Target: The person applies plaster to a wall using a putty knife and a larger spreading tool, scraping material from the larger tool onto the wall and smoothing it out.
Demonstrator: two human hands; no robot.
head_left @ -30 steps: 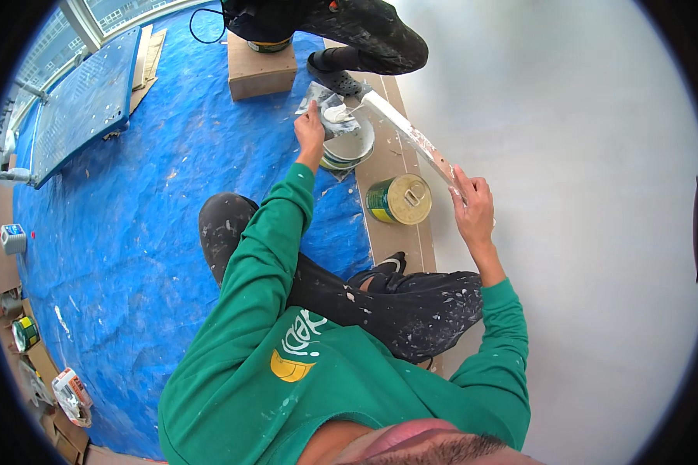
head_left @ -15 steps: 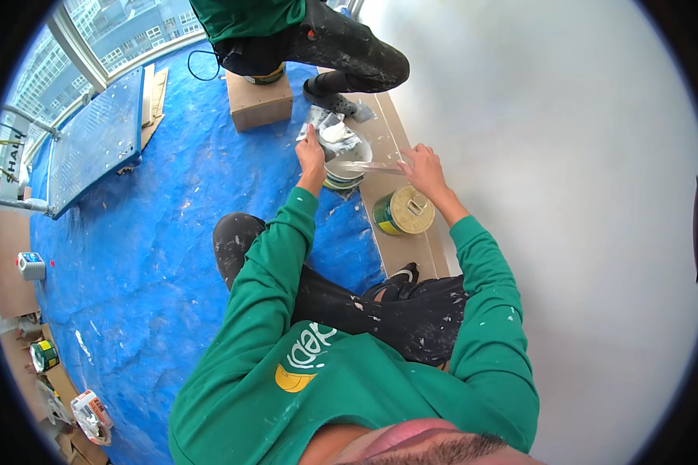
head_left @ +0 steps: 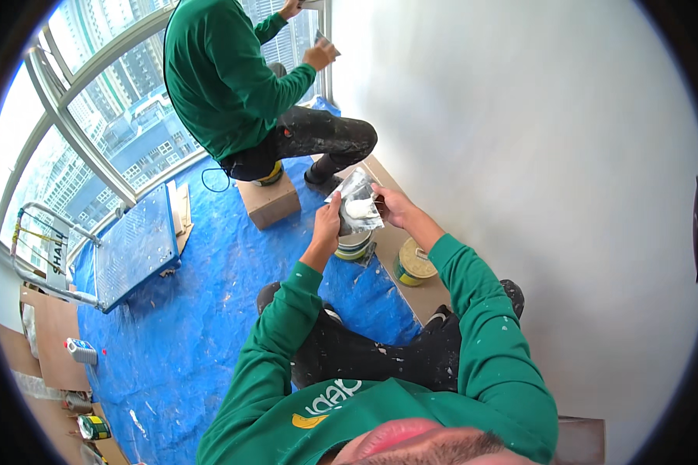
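My left hand (head_left: 328,222) is closed on a broad putty knife (head_left: 358,208), its shiny blade carrying a lump of white paste. From the other side, my right hand (head_left: 394,205) grips a flat scraper (head_left: 357,182) whose shiny blade meets or overlaps the first; where one ends and the other begins is hard to tell. Just below the blades stands an open bucket (head_left: 354,246), mostly hidden behind them. A lidded yellow-green pail (head_left: 416,263) is nearer my right forearm, on a brown board (head_left: 430,298) along the wall.
Ahead, a co-worker in green sits over a wooden box (head_left: 270,203), holding a flat blade toward the wall. A blue platform trolley (head_left: 136,248) stands by the windows at left. Blue sheeting (head_left: 186,333) covers the floor. A white jug (head_left: 81,351) and a green tin (head_left: 93,427) lie farther left.
Both hands have lifted from the bucket, bringing the two blades together above it. The right-hand blade has turned from edge-on beside the rim. My view has tilted up, showing more of the co-worker.
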